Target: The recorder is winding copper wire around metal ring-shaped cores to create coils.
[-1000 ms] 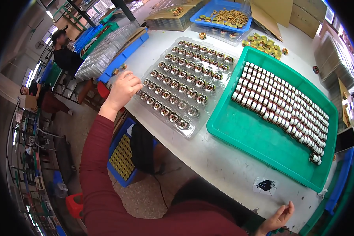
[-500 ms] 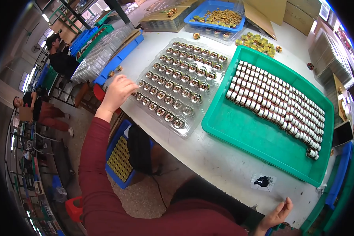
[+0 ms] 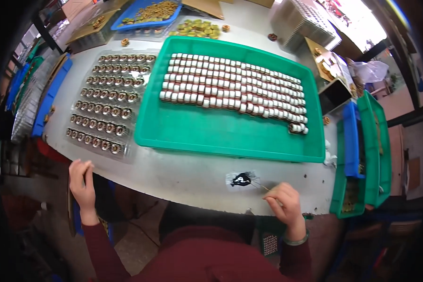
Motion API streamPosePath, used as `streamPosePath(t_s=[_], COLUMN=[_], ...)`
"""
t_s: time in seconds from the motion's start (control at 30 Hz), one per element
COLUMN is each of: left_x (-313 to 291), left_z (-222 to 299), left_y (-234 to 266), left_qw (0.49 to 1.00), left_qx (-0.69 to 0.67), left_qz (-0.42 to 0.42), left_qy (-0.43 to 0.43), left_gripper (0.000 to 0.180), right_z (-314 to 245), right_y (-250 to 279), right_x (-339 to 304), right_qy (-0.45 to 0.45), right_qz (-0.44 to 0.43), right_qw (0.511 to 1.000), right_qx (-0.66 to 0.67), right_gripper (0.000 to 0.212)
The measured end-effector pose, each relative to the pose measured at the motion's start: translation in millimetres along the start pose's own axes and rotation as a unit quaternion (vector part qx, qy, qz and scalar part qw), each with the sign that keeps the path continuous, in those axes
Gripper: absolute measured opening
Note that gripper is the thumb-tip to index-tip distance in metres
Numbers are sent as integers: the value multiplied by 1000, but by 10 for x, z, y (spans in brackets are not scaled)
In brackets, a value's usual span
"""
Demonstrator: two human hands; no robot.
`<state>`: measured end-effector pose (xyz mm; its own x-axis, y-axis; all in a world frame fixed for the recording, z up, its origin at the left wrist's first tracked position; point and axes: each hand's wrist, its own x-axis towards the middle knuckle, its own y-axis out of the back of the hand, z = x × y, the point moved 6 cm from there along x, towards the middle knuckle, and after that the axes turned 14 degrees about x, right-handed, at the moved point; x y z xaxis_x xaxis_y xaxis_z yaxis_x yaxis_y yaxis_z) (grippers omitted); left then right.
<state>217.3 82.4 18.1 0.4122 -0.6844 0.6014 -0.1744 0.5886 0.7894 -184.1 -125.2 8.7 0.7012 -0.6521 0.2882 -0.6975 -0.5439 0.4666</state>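
My right hand (image 3: 285, 204) is closed in a pinch on a thin stick (image 3: 264, 187) over the front of the table. The stick's far end reaches a patch of black paste (image 3: 241, 179) on a small clear sheet. My left hand (image 3: 82, 185) is at the table's front left edge, fingers loosely bent and apart, with nothing visible in them. Beyond it lies a clear plastic tray (image 3: 132, 136) with rows of copper-wound ring coils (image 3: 109, 111). To its right, a green tray (image 3: 211, 149) holds rows of white-and-brown pieces (image 3: 230, 89) packed closely together.
At the back are a blue tray (image 3: 122, 26) of small copper-coloured parts and a pile of yellow-green parts (image 3: 197, 28). Stacked clear trays (image 3: 303, 26) stand at the back right. A dark phone-like slab (image 3: 334, 96) and green and blue bins (image 3: 378, 155) are along the right.
The view has swung right. My left hand has drawn back from the coil tray's left edge to the table's front. My right hand has come over the table and now shows a thin stick.
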Motion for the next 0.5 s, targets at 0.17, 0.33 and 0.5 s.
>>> streamPosePath(t_s=[0.17, 0.33, 0.5], left_x=[-304, -305, -370], left_z=[341, 545, 422], left_y=[-105, -155, -11], left_qw=[997, 993, 993], left_qx=[-58, -107, -98], left_qz=[-46, -55, -19], left_qy=[35, 17, 65], left_gripper=[14, 14, 16], right_z=[188, 189, -23], right_y=[17, 10, -3], right_x=[-123, -100, -116], right_qy=[-6, 5, 2], right_qz=[-59, -102, -102], right_qw=[996, 985, 965], right_qx=[-61, -137, -241], right_gripper=[5, 10, 18])
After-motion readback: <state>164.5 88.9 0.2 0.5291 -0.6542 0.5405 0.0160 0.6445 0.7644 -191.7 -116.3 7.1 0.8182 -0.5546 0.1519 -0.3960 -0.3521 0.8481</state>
